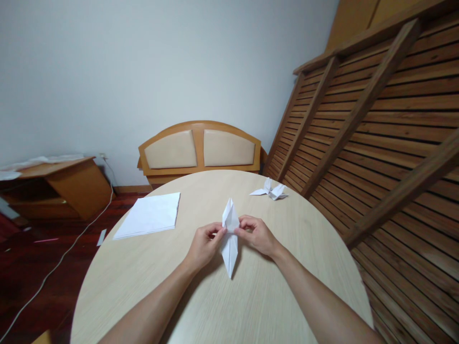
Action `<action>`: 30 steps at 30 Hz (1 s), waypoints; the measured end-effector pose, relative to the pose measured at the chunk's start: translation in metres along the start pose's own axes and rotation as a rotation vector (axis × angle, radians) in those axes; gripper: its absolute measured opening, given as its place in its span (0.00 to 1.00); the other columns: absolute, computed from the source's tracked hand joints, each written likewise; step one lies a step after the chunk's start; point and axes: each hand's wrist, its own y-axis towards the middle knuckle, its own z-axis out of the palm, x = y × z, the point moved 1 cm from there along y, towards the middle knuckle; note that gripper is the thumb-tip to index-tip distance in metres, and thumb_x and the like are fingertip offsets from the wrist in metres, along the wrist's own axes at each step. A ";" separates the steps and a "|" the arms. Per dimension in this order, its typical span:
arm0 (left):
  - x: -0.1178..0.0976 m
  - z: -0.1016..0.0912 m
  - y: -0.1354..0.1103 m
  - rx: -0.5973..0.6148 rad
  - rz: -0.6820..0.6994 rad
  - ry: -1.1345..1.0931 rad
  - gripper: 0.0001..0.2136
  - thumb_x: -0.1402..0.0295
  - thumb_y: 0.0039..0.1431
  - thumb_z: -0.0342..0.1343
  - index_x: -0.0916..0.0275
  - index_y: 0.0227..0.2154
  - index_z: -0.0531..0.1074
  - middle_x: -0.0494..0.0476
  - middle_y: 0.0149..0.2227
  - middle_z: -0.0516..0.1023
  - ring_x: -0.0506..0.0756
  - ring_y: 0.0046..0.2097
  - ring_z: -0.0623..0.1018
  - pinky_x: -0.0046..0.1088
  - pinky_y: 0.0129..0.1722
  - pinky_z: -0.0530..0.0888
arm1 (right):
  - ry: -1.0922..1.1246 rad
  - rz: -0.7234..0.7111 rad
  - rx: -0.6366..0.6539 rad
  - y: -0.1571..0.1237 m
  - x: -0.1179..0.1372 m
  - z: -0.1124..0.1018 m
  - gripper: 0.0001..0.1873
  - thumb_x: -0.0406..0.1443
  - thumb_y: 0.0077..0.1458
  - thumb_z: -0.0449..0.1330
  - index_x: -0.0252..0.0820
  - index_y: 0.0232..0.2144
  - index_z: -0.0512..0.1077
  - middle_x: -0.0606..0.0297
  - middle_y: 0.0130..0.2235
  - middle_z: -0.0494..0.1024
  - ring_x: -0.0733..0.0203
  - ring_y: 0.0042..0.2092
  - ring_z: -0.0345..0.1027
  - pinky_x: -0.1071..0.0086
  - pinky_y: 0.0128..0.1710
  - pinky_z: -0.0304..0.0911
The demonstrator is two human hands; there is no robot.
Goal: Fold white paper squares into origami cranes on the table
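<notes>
— Where does the paper lie against my hands?

— The folded paper (230, 239) sits at the centre of the frame, over the bench (251, 301), right between your two hands. Its long axis runs up and down the frame, with one tip towards the top and the other towards the bottom, at you.

— And my grip?

— Your left hand (204, 246) comes in from the left of the frame and your right hand (257, 235) from the right, so both cross that axis squarely. Your left fingers (218, 231) are closed in a pinch on the paper's left edge. Your right fingers (244, 223) pinch its right edge, both at its waist. Neither hand is nearer, as they meet at the same level.

— Is it flat on the bench?

— I cannot tell. The lower tip looks close to the surface.

— What else is about?

— A stack of white sheets (148, 215) lies left of centre, well apart from your left hand. A small folded figure (270, 190) lies above and right of centre, near the far rim.
</notes>
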 end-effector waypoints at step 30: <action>0.009 0.007 0.003 -0.062 -0.103 -0.238 0.14 0.61 0.52 0.65 0.64 0.35 0.70 0.52 0.29 0.76 0.50 0.31 0.75 0.24 0.30 0.69 | 0.081 0.135 -0.158 0.001 -0.004 0.006 0.21 0.46 0.55 0.64 0.42 0.47 0.66 0.68 0.30 0.78 0.62 0.31 0.71 0.69 0.34 0.63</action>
